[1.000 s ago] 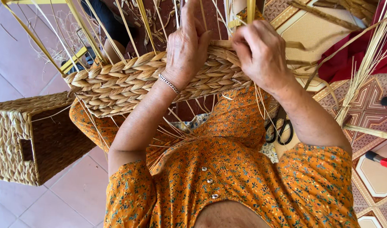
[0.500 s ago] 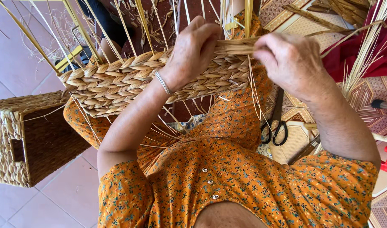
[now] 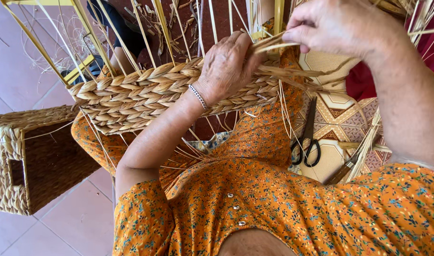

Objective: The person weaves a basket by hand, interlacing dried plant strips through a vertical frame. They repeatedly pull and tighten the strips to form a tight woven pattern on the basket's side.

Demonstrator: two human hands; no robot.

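A half-woven straw basket (image 3: 131,95) rests on my lap, with thin upright stakes (image 3: 164,28) rising from its braided wall. My left hand (image 3: 226,66) presses on the basket's top edge and pinches the braid there. My right hand (image 3: 340,26) is up at the right, fingers closed on a flat bundle of straw strands (image 3: 274,43) that runs back to the left hand. Loose strand ends (image 3: 288,109) hang down from the weave. A thin bracelet (image 3: 198,97) circles my left wrist.
A finished square woven basket (image 3: 22,161) stands on the tiled floor at the left. Black-handled scissors (image 3: 309,137) lie on a patterned mat at the right, beside more straw (image 3: 368,142) and red cloth (image 3: 364,80). Straw scraps litter the floor beyond.
My right hand has moved up and to the right, pulling the strands taut. The left hand stayed on the basket's rim, and the view has shifted closer.
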